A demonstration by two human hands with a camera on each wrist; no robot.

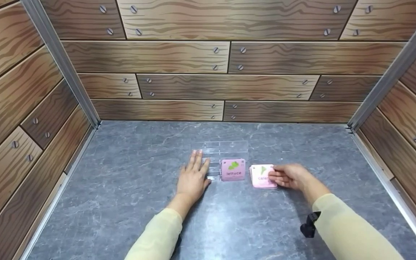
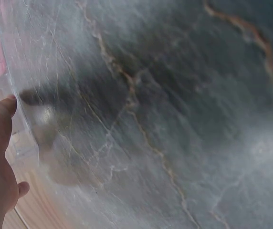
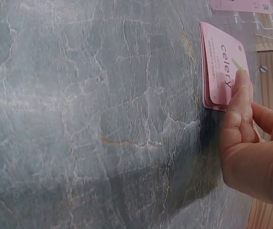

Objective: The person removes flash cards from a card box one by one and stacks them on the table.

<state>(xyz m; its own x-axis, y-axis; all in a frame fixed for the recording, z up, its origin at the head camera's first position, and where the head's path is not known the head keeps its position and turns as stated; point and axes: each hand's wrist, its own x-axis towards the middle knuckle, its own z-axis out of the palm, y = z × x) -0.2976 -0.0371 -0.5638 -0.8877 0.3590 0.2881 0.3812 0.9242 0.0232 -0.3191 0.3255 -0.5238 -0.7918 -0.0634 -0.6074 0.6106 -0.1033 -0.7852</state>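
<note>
A clear plastic card rack point(image 1: 234, 148) stands on the grey surface, with a pink lettuce card point(image 1: 233, 172) upright in its right side. My left hand point(image 1: 192, 177) rests on the rack's left side, its fingers spread and straight. In the left wrist view the thumb touches the rack's front edge point(image 2: 27, 151). To the right of the rack, my right hand point(image 1: 290, 176) pinches a small stack of pink celery cards point(image 1: 260, 177) by its right side. In the right wrist view the word celery shows on the front card point(image 3: 221, 71), with fingers over part of its picture.
The grey marbled tabletop point(image 1: 114, 202) spreads around the rack. Wood-patterned panels point(image 1: 179, 57) enclose the back and both sides, with metal rails point(image 1: 61, 57) at the corners. A black wrist device point(image 1: 310, 224) sits at the right sleeve.
</note>
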